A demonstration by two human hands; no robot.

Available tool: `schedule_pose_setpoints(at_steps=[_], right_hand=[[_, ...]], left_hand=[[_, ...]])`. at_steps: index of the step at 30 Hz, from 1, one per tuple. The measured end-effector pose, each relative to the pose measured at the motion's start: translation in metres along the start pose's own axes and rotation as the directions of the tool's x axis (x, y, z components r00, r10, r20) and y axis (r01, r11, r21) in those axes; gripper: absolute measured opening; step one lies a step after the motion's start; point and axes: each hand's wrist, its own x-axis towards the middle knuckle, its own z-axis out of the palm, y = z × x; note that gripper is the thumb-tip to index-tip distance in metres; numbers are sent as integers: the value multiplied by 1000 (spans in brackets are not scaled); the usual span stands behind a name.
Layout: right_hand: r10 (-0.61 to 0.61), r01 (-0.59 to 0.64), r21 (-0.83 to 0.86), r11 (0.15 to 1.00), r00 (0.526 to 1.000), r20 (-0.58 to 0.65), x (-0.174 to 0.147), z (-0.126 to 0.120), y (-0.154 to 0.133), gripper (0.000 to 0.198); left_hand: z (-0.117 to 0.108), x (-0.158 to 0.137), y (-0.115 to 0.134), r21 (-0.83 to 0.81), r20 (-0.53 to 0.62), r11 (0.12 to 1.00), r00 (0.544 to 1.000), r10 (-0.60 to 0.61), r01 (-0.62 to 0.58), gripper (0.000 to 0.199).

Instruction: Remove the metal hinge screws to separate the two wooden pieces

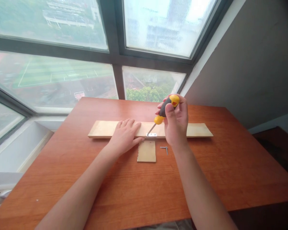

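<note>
A long pale wooden board (196,130) lies across the table. My left hand (126,135) rests on it with the fingers stretched out flat and the thumb along its near edge. In my right hand (176,123) is a screwdriver (165,108) with a yellow and black handle, held at a slant. Its tip points down to the left and meets a small white metal hinge or plate (151,134) at the board's near edge. Just below sits a small square wooden piece (147,151). Two screws (165,148) lie to the right of that piece.
The reddish-brown wooden table (134,191) reaches to the windows (148,81) at the back. A grey wall (249,64) slopes down on the right. A wall socket (1,195) is at the lower left.
</note>
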Motion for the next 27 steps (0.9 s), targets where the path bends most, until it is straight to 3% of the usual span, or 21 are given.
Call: schedule_pose_setpoints(at_steps=[5, 8, 12, 15, 19, 23, 27], right_hand=[[27, -31, 34, 999, 994, 110, -4, 1, -3, 38], [22, -37, 103, 994, 989, 146, -4, 3, -5, 32], [45, -66, 110, 992, 983, 178, -4, 2, -5, 28], [68, -87, 121, 989, 986, 153, -3, -1, 0, 30], [80, -93, 160, 983, 993, 84, -2, -4, 8, 29], [85, -84, 30, 996, 996, -28, -2, -2, 15, 33], [43, -45, -58, 997, 999, -32, -3, -1, 15, 45]], left_hand=[[1, 4, 0, -73, -27, 997, 1000, -11, 9, 46], [-3, 9, 4, -309, -65, 951, 998, -4, -16, 37], [-3, 17, 12, -726, -70, 682, 996, 61, -92, 35], [2, 21, 17, -840, -32, 540, 997, 63, -62, 34], [8, 24, 18, -853, -35, 519, 999, 39, -50, 30], [10, 25, 18, -846, -45, 532, 999, -18, -29, 27], [9, 24, 19, -817, -83, 574, 996, -44, -43, 28]])
